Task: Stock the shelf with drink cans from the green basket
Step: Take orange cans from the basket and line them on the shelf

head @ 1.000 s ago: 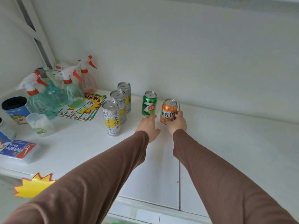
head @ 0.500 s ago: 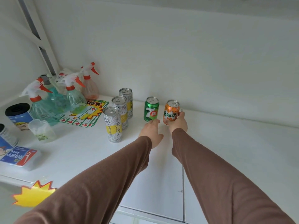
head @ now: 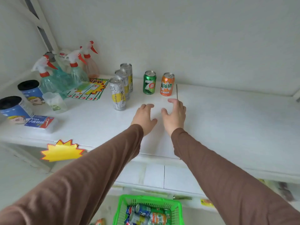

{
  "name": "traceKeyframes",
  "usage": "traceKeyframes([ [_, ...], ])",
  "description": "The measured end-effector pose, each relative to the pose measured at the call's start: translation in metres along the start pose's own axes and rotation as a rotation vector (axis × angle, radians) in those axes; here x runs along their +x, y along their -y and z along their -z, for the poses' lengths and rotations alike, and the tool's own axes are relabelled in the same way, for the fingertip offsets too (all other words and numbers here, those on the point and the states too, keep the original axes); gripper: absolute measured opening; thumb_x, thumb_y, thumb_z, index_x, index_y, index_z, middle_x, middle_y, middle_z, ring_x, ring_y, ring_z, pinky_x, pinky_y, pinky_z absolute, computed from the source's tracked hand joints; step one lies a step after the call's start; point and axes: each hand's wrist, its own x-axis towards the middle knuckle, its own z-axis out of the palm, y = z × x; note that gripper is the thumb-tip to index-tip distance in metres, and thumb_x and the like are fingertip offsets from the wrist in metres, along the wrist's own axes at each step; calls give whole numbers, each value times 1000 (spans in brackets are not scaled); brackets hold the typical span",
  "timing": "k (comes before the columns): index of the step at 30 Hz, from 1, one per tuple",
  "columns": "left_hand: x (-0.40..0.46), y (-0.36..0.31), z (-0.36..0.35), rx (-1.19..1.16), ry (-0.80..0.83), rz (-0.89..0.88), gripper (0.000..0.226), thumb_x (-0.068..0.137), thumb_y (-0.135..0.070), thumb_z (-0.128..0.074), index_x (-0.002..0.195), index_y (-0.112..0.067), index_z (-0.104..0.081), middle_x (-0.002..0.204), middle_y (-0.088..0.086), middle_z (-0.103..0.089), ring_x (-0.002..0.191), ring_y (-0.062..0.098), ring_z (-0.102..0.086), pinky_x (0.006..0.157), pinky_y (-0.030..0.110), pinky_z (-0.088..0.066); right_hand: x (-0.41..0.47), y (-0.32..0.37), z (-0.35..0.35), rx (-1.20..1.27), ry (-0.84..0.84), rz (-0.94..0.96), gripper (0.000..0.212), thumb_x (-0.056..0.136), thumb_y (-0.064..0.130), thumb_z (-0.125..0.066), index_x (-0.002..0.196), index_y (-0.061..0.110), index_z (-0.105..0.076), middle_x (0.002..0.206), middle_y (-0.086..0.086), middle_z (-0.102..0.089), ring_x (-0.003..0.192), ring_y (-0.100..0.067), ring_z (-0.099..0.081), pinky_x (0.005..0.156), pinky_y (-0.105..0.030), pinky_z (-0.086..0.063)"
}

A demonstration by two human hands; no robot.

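Green can [head: 149,82] and orange can [head: 167,84] stand placed on the shelf [head: 227,120] — both hands empty, left hand [head: 144,118] and right hand [head: 174,116] with fingers loosely spread. Judged next: reach down to the green basket [head: 176,208] for another can.

A shop: white display shelf [head: 227,120], starburst price tag [head: 61,151], green shopping basket [head: 125,207] of cans.

Single head view — looks forward and down over shelf [head: 227,120], close; green basket [head: 123,207] at bottom edge.
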Motion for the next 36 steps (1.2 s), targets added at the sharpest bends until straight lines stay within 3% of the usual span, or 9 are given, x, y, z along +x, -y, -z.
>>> traceKeyframes([
  [5,-108,1,13,-83,-116,-116,58,82,-14,-63,136,-9,-45,132,10,-48,124,26,-46,105,34,-37,-108,8,28,-73,-105,225,34,82,19,-59,117,21,-60,128,5,-57,118,-23,-48,88,-33,-38],
  [10,-224,24,-4,-141,-147,-179,57,80,-10,-60,135,-11,-45,130,5,-49,123,22,-45,102,27,-36,-223,-25,30,-78,-125,278,29,79,16,-57,109,20,-60,120,3,-57,111,-21,-49,89,-34,-40],
  [14,-294,56,-40,-153,-98,-177,58,78,-8,-58,135,-14,-44,128,5,-50,119,23,-47,101,33,-39,-298,-70,20,-103,-48,233,24,83,13,-57,107,14,-60,114,-5,-56,110,-27,-52,94,-39,-42],
  [19,-359,112,-116,-134,25,9,58,80,-7,-60,135,-14,-44,128,5,-51,120,22,-46,103,30,-36,-370,-147,3,-156,96,90,21,86,7,-56,106,9,-60,110,-8,-56,107,-31,-53,90,-40,-43],
  [22,-392,142,-170,-92,144,161,57,82,-10,-62,136,-14,-44,131,8,-50,123,25,-45,105,32,-35,-403,-200,-11,-159,145,-76,23,87,-3,-52,107,5,-61,110,-12,-57,108,-34,-54,93,-42,-43],
  [26,-422,174,-243,-28,341,336,61,85,-16,-64,141,-15,-39,140,8,-45,130,26,-41,111,36,-33,-438,-274,-37,-123,230,-448,35,92,-10,-43,120,3,-60,123,-14,-57,116,-32,-54,99,-33,-40],
  [30,-434,200,-313,-15,451,452,62,85,-21,-65,141,-12,-40,138,8,-46,126,25,-44,108,36,-36,-459,-348,-76,-9,338,-837,31,101,2,-44,128,0,-58,127,-16,-62,119,-31,-58,95,-26,-41],
  [34,-428,231,-377,2,493,486,63,85,-23,-66,141,-11,-40,137,9,-47,122,26,-48,106,40,-40,-477,-416,-126,145,403,-1102,32,102,14,-51,103,-16,-65,92,-27,-64,85,-33,-62,83,-39,-48],
  [36,-423,249,-408,5,503,483,64,84,-24,-66,141,-13,-39,140,9,-45,125,26,-46,107,38,-39,-484,-445,-151,184,413,-1219,41,103,21,-52,71,-4,-57,68,-16,-48,65,-26,-47,73,-35,-39],
])
